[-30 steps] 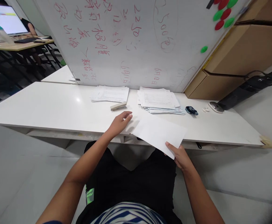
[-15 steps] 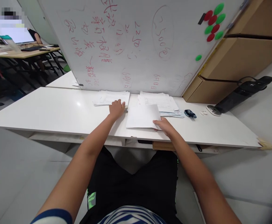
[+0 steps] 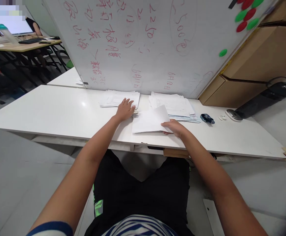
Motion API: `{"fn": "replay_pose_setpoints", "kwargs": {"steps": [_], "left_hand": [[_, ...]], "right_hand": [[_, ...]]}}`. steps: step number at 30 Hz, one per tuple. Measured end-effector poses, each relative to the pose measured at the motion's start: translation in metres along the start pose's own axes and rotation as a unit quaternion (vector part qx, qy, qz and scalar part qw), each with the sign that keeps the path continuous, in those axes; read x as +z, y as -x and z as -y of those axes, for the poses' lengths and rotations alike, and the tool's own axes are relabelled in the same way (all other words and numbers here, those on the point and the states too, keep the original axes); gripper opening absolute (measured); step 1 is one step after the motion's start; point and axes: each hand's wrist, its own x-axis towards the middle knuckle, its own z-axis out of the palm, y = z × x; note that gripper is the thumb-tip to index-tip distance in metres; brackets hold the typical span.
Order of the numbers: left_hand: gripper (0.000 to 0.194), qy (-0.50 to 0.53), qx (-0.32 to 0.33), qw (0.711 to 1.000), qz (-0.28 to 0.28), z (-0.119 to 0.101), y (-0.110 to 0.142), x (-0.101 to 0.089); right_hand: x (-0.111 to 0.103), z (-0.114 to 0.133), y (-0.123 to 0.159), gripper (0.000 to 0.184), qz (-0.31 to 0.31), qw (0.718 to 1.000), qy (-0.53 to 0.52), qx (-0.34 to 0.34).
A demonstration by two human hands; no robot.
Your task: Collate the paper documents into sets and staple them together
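My right hand pinches the near right corner of a blank white sheet, which lies on the white table with its far corner lifted. My left hand rests on a beige stapler that is almost wholly hidden beneath it; the fingers curl over it. Just beyond the left hand lies a small stack of printed papers. A taller stack of printed papers sits beyond the sheet.
A whiteboard with red writing and magnets stands along the table's far edge. A small dark blue device, two tiny white pieces and a black appliance lie at the right. Cardboard boxes are behind. Another person sits at a far-left desk.
My right hand carried the sheet from the table's front edge up onto the table. My left hand reached forward from the table's middle and settled over the stapler.
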Motion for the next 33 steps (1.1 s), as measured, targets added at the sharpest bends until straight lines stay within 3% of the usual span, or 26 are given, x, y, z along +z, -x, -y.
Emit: {"fn": "replay_pose_setpoints", "kwargs": {"steps": [8,26,33], "left_hand": [[0.058,-0.019,-0.028,0.998,0.061,0.005,-0.008,0.001],[0.060,-0.055,-0.038,0.991,0.120,-0.012,-0.004,-0.012],[0.059,-0.049,-0.037,0.991,0.122,-0.009,-0.006,-0.009]], "right_hand": [[0.022,0.004,-0.002,0.046,0.043,0.998,-0.036,0.039],[0.014,0.006,-0.005,0.049,0.166,0.986,-0.015,0.011],[0.015,0.009,-0.005,0.047,0.150,0.988,0.002,0.033]]}}
